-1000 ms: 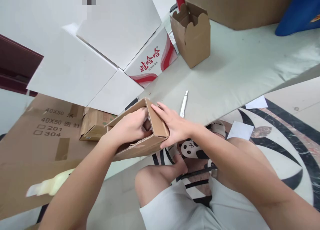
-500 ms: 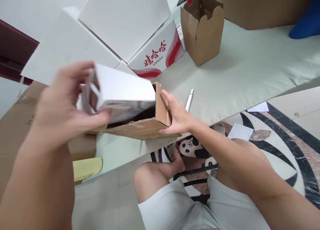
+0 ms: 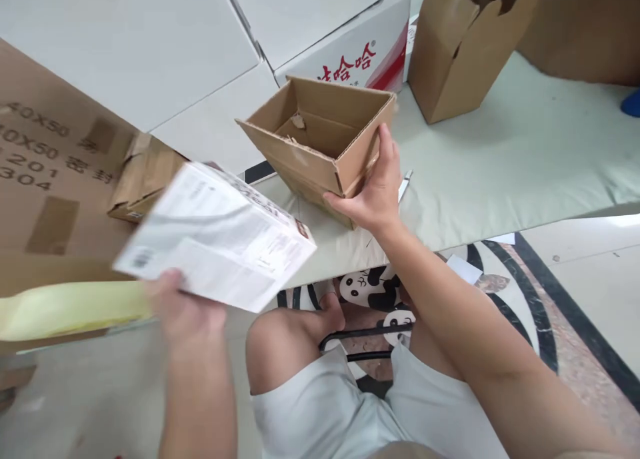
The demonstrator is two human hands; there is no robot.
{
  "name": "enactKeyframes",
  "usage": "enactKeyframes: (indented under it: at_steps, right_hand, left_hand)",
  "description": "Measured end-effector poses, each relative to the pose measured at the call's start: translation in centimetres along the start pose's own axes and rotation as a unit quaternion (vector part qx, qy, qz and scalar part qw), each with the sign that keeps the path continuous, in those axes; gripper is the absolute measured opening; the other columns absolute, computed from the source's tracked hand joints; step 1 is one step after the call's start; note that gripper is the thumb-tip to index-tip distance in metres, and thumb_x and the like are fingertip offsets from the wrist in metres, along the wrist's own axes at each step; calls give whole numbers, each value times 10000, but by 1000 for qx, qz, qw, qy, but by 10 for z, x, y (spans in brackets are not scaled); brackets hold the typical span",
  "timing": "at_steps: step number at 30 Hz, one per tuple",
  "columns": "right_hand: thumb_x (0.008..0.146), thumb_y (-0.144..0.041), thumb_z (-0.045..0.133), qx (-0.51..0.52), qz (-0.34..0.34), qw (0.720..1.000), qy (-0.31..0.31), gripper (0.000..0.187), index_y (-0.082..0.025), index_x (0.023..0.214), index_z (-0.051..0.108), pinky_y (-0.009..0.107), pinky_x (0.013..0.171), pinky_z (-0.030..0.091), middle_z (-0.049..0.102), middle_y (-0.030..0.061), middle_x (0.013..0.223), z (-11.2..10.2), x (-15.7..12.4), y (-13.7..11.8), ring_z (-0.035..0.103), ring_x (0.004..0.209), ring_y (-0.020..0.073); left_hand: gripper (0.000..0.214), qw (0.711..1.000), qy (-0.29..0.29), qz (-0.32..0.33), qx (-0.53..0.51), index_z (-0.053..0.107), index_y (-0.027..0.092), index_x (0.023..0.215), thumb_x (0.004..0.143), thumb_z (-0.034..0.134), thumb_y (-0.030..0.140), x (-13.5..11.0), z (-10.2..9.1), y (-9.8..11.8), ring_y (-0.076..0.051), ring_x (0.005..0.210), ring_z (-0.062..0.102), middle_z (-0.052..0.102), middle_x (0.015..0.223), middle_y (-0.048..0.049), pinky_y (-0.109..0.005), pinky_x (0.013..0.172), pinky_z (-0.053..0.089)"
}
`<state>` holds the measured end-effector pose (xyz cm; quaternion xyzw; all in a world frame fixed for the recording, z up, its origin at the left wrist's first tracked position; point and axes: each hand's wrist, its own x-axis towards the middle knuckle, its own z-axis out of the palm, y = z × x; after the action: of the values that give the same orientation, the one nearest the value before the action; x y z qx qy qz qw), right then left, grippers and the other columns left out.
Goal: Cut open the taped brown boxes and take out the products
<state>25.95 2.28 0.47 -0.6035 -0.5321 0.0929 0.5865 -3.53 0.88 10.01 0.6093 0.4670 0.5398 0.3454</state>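
Note:
My left hand (image 3: 193,312) grips a white printed box (image 3: 220,236) by its lower edge, its broad face tilted up towards me; small print and a barcode are on it, too blurred to read. To the right, my right hand (image 3: 373,186) is closed round the near right corner of an open brown cardboard box (image 3: 307,156), thumb on the front wall and fingers on the end wall. That cardboard box is tilted, and only a torn scrap shows inside. Partly hidden behind my right hand lies a white utility knife (image 3: 405,184) on the pale tablecloth (image 3: 525,159).
Another open cardboard box (image 3: 463,59) stands at the back right. White cartons (image 3: 195,126) line the back, one with red lettering. At left are a large printed carton (image 3: 45,152), a smaller brown box (image 3: 145,179) and a yellow roll-like thing (image 3: 75,306). A panda-patterned stool (image 3: 370,289) is below.
The white box has come out of the cardboard box and moved left and down in my left hand. My right hand still holds the cardboard box, now tilted with its opening towards me.

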Motion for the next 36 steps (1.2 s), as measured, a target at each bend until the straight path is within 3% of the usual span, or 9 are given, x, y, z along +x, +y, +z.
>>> enactKeyframes:
  at_steps: [3, 7, 13, 18, 20, 23, 27, 32, 36]
  right_hand:
    - [732, -664, 806, -57, -25, 998, -15, 1211, -358, 1668, 100, 807, 1147, 368, 163, 174, 1694, 5, 2, 5, 121, 1612, 500]
    - [827, -632, 728, -60, -25, 996, -57, 1097, -360, 1674, 86, 801, 1168, 337, 110, 150, 1735, 17, 0, 11, 61, 1638, 478]
    - [890, -382, 610, -33, 60, 997, -19, 852, -268, 1645, 234, 744, 1248, 230, 307, 196, 1659, 17, -21, -1, 253, 1590, 414]
    - [912, -428, 593, 105, 121, 987, 1, 350, -257, 1217, 607, 493, 1009, 543, 658, 82, 1090, -8, -54, -41, 654, 1040, 250]
    - [924, -542, 571, 207, 209, 946, -138, 350, -243, 1099, 619, 372, 763, 574, 655, 27, 866, -17, -69, -61, 650, 769, 190]
    - [869, -792, 508, 337, 346, 797, -362, 659, -229, 1191, 623, 319, 600, 549, 692, 37, 825, -34, -99, -88, 673, 679, 193]
    - [765, -940, 494, 382, 455, 678, -434, 956, -264, 1441, 511, 294, 546, 554, 753, 91, 976, -71, -153, -106, 745, 775, 246]
    - [822, -731, 707, 306, 541, 692, -366, 834, -309, 1481, 419, 199, 444, 411, 730, 62, 1048, -99, -223, -111, 665, 663, 155]
    - [802, -700, 738, 330, 512, 756, -242, 829, -249, 1427, 432, 256, 494, 424, 678, 13, 880, -96, -251, -121, 488, 543, 108]
  left_hand:
    - [480, 976, 112, -154, -103, 724, 268, 1109, 686, 644, 482, -27, 16, -53, -362, 1337, 637, 798, 1162, -75, -520, 1128, 556]
    - [475, 961, 80, -217, -150, 723, 246, 1112, 799, 587, 576, -50, 17, -94, -348, 1288, 679, 797, 1150, -114, -494, 1077, 592]
    - [550, 969, 22, -156, -189, 674, 288, 1271, 824, 615, 603, -57, -5, -93, -339, 1369, 627, 738, 1310, -105, -524, 1163, 528]
    - [580, 985, 54, -71, -145, 645, 373, 1294, 765, 756, 584, -83, -28, -72, -337, 1303, 661, 719, 1321, -74, -531, 1071, 584]
    - [681, 995, 53, 13, -88, 602, 401, 1344, 727, 844, 557, -100, -38, -55, -321, 1266, 680, 697, 1345, -73, -520, 1046, 597]
    - [789, 978, -39, 198, 44, 563, 351, 1380, 687, 919, 472, -122, -49, -27, -331, 1282, 673, 707, 1284, -95, -574, 1149, 524]
    - [401, 900, -210, 313, 221, 598, 300, 1237, 879, 705, 154, -152, -61, -5, -276, 1436, 577, 767, 1209, -58, -560, 1270, 383]
    - [502, 859, -283, 343, 252, 645, 364, 1203, 881, 598, -19, -207, -61, -22, -226, 1540, 440, 709, 1406, 25, -500, 1317, 314]
    - [697, 954, -271, 67, 112, 493, 409, 1504, 909, 522, 45, -229, -54, -34, -304, 1515, 480, 537, 1600, -78, -556, 1198, 463]
